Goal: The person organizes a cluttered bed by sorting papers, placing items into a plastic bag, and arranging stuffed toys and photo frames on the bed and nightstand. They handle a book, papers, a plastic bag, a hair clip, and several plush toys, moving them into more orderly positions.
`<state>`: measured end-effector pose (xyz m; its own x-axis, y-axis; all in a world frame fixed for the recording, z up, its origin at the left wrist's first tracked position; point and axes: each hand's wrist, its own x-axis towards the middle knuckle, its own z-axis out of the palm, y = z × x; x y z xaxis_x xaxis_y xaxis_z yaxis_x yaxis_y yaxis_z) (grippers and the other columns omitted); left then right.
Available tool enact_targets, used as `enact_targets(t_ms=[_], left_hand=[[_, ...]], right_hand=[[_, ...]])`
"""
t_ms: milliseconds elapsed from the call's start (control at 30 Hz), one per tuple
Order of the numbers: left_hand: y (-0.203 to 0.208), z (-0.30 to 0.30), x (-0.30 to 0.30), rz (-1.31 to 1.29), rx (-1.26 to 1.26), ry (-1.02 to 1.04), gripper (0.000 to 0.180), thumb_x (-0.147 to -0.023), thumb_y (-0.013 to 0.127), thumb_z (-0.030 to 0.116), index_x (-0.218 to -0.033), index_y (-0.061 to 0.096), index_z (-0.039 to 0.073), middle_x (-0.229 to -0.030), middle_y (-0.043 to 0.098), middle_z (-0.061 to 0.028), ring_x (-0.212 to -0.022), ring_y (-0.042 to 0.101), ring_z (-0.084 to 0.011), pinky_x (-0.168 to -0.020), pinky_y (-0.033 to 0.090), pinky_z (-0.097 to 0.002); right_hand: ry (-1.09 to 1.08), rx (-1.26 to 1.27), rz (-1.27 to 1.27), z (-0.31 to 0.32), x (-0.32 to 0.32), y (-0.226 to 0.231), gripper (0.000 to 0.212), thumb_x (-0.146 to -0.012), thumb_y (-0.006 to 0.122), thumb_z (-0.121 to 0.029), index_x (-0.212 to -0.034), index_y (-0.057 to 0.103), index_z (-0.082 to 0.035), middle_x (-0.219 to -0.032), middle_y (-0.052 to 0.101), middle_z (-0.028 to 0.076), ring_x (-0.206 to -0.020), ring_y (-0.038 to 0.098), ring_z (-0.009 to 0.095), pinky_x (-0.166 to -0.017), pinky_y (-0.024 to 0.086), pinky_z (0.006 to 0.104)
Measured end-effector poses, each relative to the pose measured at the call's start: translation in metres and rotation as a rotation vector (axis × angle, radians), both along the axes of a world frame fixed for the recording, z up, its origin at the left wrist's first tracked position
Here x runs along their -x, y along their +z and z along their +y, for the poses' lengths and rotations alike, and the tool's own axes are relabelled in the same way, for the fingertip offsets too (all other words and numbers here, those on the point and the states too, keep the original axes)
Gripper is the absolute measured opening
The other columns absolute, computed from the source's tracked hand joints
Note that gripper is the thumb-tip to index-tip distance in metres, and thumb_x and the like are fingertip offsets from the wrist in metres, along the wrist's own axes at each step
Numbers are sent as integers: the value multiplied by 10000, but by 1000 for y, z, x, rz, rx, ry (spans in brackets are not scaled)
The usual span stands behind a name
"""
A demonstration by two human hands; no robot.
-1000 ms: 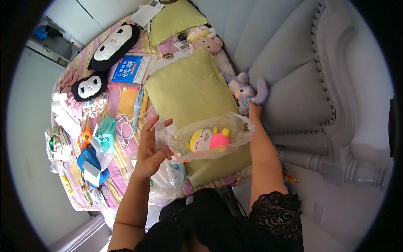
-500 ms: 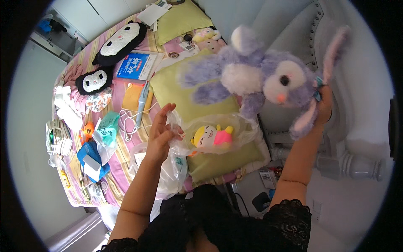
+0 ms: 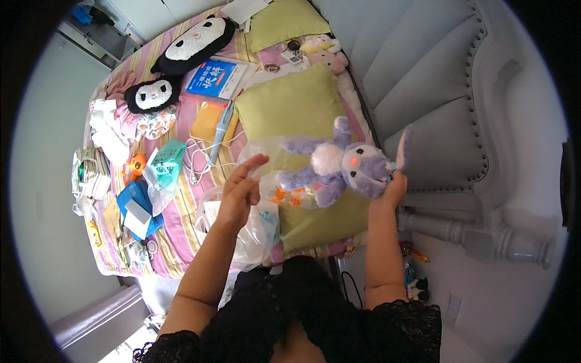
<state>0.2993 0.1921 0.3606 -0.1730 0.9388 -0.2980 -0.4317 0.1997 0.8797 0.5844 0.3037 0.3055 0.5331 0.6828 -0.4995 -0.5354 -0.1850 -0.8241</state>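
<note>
My right hand (image 3: 394, 186) grips a purple plush rabbit (image 3: 327, 158) by the head, close to its ears and a small blue bow. The rabbit lies sideways in the air, its legs pointing left over a clear plastic bag (image 3: 270, 149). At the bag's left side, my left hand (image 3: 241, 192) pinches the thin plastic, index finger stretched out. Something orange and white (image 3: 289, 196) shows inside the bag; the rabbit hides most of the contents. A green pillow (image 3: 296, 100) lies beneath the bag.
A white plastic bag (image 3: 251, 239) sits by my left forearm. Leftward on the striped bed are a grey wand-shaped device (image 3: 221, 130) with a white cord, a blue book (image 3: 215, 78) and black-and-white plush cushions (image 3: 195, 45). A padded grey headboard (image 3: 423, 103) stands at right.
My right hand has brought the rabbit down and left, over the clear bag. The rabbit now covers the yellow-and-pink toy seen in the bag before. My left hand stays at the bag.
</note>
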Motion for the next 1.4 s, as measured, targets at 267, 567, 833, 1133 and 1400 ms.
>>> enact_targets(t_ms=[267,567,833,1133,1400], left_hand=[[4,4,-18,87,-34,-154,521,-881,471,210,-1332,323,-2,-1340,409,-95,-516,422,-75,-497,380,-201],[21,45,10,-19,-142,100,584,-925,389,394,-1353,275,15,-1349,337,-100,-575,480,-159,-524,423,-287],[30,57,25,27,-92,238,642,-936,249,501,-1359,251,18,-1333,351,-86,-582,467,-158,-566,437,-313],[31,37,25,54,-173,6,703,-923,238,538,-1366,231,-8,-1405,290,-80,-585,454,-137,-627,483,-304],[73,11,-2,240,-219,-367,769,-892,190,602,-1334,324,-12,-1329,423,-110,-432,328,-49,-449,391,-187]], right_hand=[[175,-357,70,34,-11,60,52,-768,464,-104,-792,458,-58,-808,473,44,-741,521,179,-673,455,349],[135,-685,206,54,17,156,133,-834,431,-195,-768,491,-96,-804,519,35,-773,549,182,-674,491,347],[548,-819,-123,130,27,51,43,-756,423,-72,-726,447,-89,-699,455,7,-626,460,122,-558,413,257],[1737,-793,-765,64,122,125,316,-664,707,-189,-649,430,-38,-603,409,-7,-533,426,110,-521,431,278],[2264,-626,-1560,-25,228,2,309,-741,617,-240,-1006,569,-89,-953,560,118,-891,542,293,-809,435,405]])
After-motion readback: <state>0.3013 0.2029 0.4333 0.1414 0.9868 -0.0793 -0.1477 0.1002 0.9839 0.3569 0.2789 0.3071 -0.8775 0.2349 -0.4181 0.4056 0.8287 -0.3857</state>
